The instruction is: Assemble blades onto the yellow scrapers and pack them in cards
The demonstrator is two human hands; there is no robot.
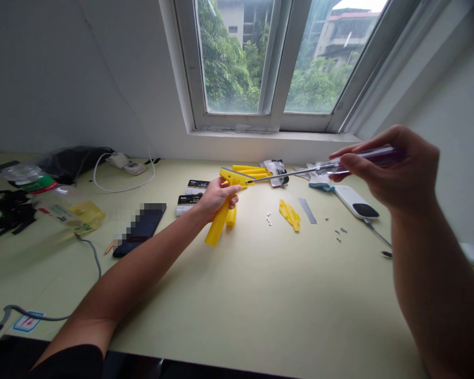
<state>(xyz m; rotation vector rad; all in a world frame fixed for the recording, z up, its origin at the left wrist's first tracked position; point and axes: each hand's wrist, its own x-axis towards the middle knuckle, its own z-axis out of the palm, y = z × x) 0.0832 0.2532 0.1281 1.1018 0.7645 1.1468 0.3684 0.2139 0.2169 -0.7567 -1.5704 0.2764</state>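
My left hand [217,197] is shut around a yellow plastic gun-shaped part [219,223], which it holds up above the desk. My right hand [383,168] grips a screwdriver [292,174] with a translucent purple handle. The screwdriver's thin steel shaft reaches across to the top of the yellow part, and its tip sits at that part's upper end. A short yellow cylinder [231,216] stands just beyond my left hand. Nearby on the desk lie a yellow moulded piece [289,215], a flat metal strip [307,210], small nuts [268,218] and small screws [339,231].
Further yellow parts [250,171] lie on packaging at the back. A dark phone [140,229], a white device [355,202], a plastic bag [69,216], black strips [8,210] and a cable [122,181] share the pale green desk [260,310], beneath a window [268,63].
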